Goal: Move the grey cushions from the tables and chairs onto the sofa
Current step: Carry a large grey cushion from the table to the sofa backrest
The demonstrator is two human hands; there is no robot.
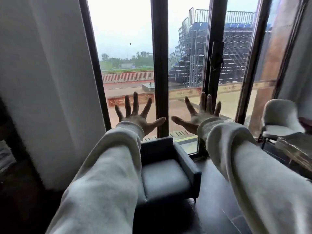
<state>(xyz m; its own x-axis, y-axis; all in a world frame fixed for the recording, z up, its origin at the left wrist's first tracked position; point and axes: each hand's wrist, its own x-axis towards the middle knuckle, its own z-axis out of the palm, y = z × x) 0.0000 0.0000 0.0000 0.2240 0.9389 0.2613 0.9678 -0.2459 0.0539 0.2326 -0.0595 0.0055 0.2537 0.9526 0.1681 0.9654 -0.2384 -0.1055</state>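
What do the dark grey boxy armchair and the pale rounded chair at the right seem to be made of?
The dark grey boxy armchair: probably a smooth woven fabric or faux leather, with a matte, faintly shiny seat. The pale rounded chair: likely soft plush or fleece upholstery, with a fuzzy outline, though blur leaves this uncertain.

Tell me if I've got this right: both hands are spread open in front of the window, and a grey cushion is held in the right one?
Not quite. The head view shows the right hand empty, fingers spread like the left hand, both open before the window.
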